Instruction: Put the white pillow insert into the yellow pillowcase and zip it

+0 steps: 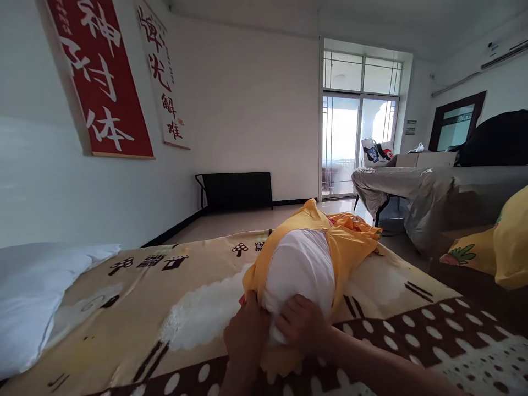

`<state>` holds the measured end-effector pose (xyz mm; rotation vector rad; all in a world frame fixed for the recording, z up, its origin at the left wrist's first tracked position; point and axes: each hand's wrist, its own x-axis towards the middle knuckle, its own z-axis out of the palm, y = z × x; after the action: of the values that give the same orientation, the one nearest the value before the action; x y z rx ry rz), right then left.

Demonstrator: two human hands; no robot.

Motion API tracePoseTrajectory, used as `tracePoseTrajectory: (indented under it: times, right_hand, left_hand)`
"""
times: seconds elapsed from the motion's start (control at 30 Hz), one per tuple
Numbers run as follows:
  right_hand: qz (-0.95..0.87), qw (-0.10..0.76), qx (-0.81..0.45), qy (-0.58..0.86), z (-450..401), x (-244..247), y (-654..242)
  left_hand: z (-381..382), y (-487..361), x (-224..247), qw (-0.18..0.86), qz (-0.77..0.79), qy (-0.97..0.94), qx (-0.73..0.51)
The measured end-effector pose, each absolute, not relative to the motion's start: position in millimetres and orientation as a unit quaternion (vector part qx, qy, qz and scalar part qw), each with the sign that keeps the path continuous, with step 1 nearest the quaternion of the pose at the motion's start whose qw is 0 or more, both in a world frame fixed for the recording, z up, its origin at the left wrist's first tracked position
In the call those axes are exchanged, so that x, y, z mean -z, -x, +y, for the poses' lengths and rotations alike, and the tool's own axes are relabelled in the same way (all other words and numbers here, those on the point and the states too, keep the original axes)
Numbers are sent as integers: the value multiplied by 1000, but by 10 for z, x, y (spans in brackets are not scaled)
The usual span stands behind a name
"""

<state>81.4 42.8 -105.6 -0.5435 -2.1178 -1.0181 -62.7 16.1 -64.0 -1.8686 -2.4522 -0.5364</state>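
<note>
A white pillow lies on the patterned blanket, partly inside a yellow pillowcase whose far end is bunched up. At the near left edge of the opening, my left hand has its fingers closed on the yellow fabric. My right hand rests on the near end of the white pillow with its fingers curled into it. What lies under both palms is hidden.
Another white pillow is at the left on the patterned blanket. A yellow printed pillow sits at the right. Behind it stands a table under a plastic cover, with boxes and a bag. A black folded item leans by the wall.
</note>
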Motion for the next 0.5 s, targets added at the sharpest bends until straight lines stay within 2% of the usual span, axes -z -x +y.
tracePoseTrajectory:
  times: [0.2, 0.37, 0.5]
  right_hand:
    - [-829, 331, 388, 231, 532, 986, -500]
    - [-793, 355, 397, 295, 565, 675, -573]
    - [-761, 373, 409, 338, 504, 359, -805]
  left_hand:
    - [160, 899, 670, -8, -771, 617, 157]
    - [19, 788, 243, -2, -721, 668, 184]
    - [-118, 469, -175, 58, -671, 698, 245]
